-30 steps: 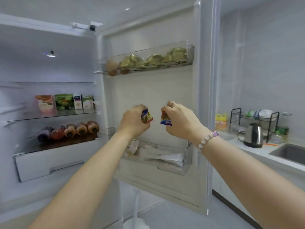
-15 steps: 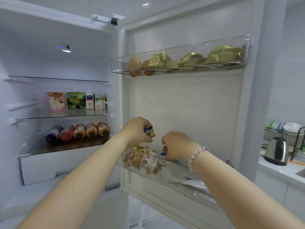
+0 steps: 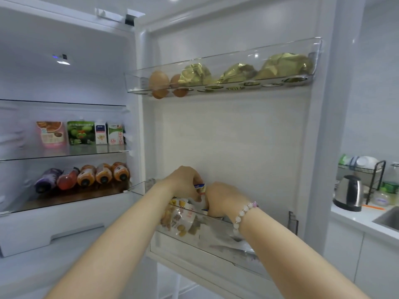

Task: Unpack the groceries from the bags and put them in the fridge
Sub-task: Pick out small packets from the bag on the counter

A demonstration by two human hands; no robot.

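Landmark: the lower door bin [image 3: 142, 187] on the open fridge door is taken as the reference for every place below
Left grip: the left grip [image 3: 185, 182] is closed on a small packet [image 3: 199, 188], which is pinched at the fingertips just above the rim of the lower door bin
Right grip: the right grip [image 3: 222, 199] is lowered into the lower door bin, just beside the left grip; its fingers are hidden behind the back of the hand, so whether anything is held cannot be told
Inside the bin: a printed snack bag [image 3: 179, 219] is seen lying in the lower door bin under the left grip, with pale wrapped goods to its right
Above the bin: an upper door tray [image 3: 216, 61] is stocked with two eggs [image 3: 159, 83] and gold-wrapped items [image 3: 237, 72]
Left of the bin: cartons and pouches [image 3: 86, 132] are stood on a shelf up and to the left, and bottles [image 3: 86, 175] are laid in a row about level with the bin's rim
Right of the bin: a kettle [image 3: 349, 193] is seen on a tabletop [image 3: 356, 214] well to the right
Done: much of the stocking is judged finished, since the shelves, the tray and the bin are filled
Left: the small packet is not yet set down; the bags are not in view, so what remains in them cannot be told
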